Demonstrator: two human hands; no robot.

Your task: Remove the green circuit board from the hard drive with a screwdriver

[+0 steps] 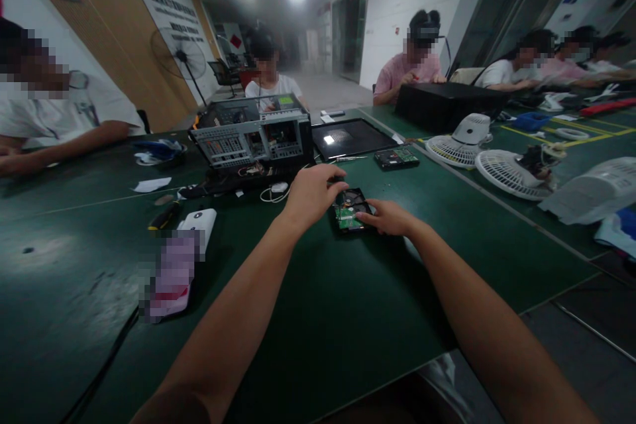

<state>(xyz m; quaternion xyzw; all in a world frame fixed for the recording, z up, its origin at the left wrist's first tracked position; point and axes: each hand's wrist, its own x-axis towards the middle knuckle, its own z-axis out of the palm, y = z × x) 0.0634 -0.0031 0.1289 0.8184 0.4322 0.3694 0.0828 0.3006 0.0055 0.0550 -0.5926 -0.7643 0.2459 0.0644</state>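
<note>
A hard drive (352,217) lies on the green table in front of me, its green circuit board facing up. My right hand (392,216) grips its right edge, with the thumb reaching over the board. Over the drive's far left corner is my left hand (315,193), its fingers curled and pinched together. Something dark and thin shows at those fingertips, too small to name. A second hard drive (396,158) rests farther off to the right. Beyond my left hand a thin screwdriver (352,159) lies beside a black panel (355,136).
An opened computer case (253,139) stands at the far left, with a white cable (273,195) before it. Left of my arm are a phone (181,258) and a yellow-black screwdriver (165,215). Fan parts (454,146) sit right. Several people work around the tables.
</note>
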